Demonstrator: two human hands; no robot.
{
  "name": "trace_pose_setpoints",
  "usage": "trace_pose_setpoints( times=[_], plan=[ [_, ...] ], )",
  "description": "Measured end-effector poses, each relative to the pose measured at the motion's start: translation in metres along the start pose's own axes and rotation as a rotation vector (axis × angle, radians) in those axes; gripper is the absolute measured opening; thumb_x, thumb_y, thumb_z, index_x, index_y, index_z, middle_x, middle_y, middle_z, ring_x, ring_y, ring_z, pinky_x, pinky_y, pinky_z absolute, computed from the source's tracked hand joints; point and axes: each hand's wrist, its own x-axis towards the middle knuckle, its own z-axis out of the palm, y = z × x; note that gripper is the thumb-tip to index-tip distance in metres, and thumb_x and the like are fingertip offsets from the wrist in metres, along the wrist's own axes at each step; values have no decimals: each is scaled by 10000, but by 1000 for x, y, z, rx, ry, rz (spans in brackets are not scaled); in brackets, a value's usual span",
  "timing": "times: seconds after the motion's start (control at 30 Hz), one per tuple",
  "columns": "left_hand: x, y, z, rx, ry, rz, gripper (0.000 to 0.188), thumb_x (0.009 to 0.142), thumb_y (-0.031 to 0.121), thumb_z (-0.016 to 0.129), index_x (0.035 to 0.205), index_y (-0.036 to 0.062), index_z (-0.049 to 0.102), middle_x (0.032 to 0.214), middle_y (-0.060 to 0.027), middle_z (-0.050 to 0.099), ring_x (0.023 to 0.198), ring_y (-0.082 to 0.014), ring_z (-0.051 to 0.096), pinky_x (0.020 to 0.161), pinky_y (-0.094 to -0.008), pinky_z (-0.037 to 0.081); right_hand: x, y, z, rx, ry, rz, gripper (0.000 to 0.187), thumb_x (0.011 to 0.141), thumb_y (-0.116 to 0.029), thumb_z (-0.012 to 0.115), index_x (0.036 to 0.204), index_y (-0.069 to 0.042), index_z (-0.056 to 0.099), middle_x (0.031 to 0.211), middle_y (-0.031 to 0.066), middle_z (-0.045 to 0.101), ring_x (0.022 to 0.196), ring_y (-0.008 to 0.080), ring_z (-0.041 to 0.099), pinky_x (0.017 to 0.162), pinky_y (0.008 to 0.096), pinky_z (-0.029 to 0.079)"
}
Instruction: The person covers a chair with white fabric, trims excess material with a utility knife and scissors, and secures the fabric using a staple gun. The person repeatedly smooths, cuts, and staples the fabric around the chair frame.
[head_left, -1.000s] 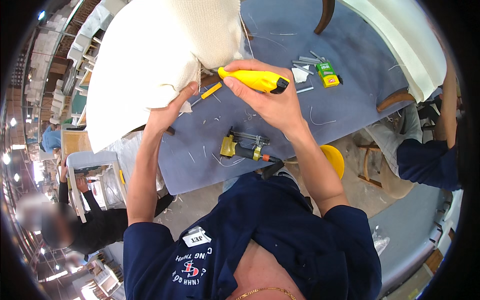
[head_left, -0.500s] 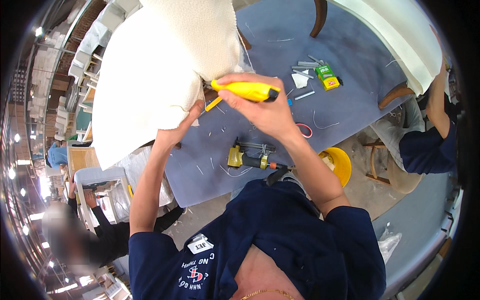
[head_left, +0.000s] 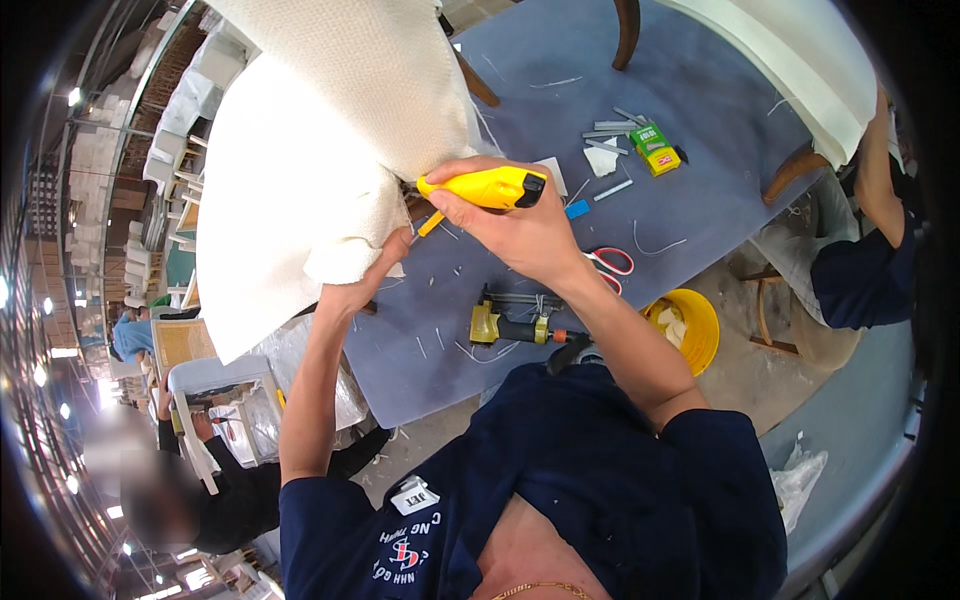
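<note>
Cream textured fabric (head_left: 350, 110) covers an upholstered chair piece at the upper left. My left hand (head_left: 362, 280) is closed on a fold of it at the lower edge. In my right hand (head_left: 520, 225), a thick yellow-handled tool with a black end (head_left: 485, 188) is gripped, pointing left into the fabric edge. Its tip is hidden at the fabric. A slim orange-yellow strip (head_left: 431, 223) shows just below the right hand's fingers. Nearer to me on the blue-grey table (head_left: 420, 385) lies a staple gun (head_left: 495, 327).
Red-handled scissors (head_left: 612, 263), a green-yellow box (head_left: 655, 150), loose staple strips (head_left: 610, 128) and a blue piece (head_left: 577, 209) lie on the table. A yellow bucket (head_left: 700, 330) stands beside it. One co-worker (head_left: 865, 270) is at the right beside white upholstery (head_left: 790, 60); another (head_left: 235, 490) is at the lower left.
My view has shifted slightly. The yellow-handled tool has turned a little, its black end now tilted higher. Both hands keep their holds near the same fabric edge.
</note>
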Motion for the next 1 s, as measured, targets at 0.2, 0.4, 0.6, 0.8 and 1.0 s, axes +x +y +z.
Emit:
trace_pose_setpoints(
  times=[0.2,0.4,0.6,0.8,1.0],
  plan=[
    [-2,1,-11,-155,-107,-158,237,858,245,788,862,18,719,748,-18,667,718,-132,621,668,-282,494,-6,12,1,75,21,-20,191,890,-102,757,1055,-9,732,955,42,739,864,85,664,753,234,534],
    [1,-10,-16,-241,-163,-217,189,854,207,769,832,26,717,724,-20,649,709,-129,603,668,-283,482,-4,7,-4,40,82,-114,173,859,-159,764,981,-37,756,734,46,703,636,73,592,598,248,483],
    [-3,-28,-5,-469,-82,-327,248,863,202,716,705,43,610,669,-30,546,623,-158,483,637,-295,394,-10,1,-11,15,1,25,154,884,-68,747,1026,-7,743,971,66,747,836,99,683,739,240,542],
    [3,-31,-11,-552,-223,-326,241,852,217,725,721,46,619,664,-30,552,622,-156,494,625,-287,400,-3,15,5,90,74,-100,161,856,-126,759,980,-24,747,776,47,716,684,79,615,641,246,499],
    [3,-3,-13,-116,-235,-167,175,886,177,736,907,4,723,775,-44,693,728,-152,644,670,-306,522,-4,16,5,131,71,-33,147,860,-90,759,987,-16,747,876,44,740,761,76,646,687,240,512]
  ],
)
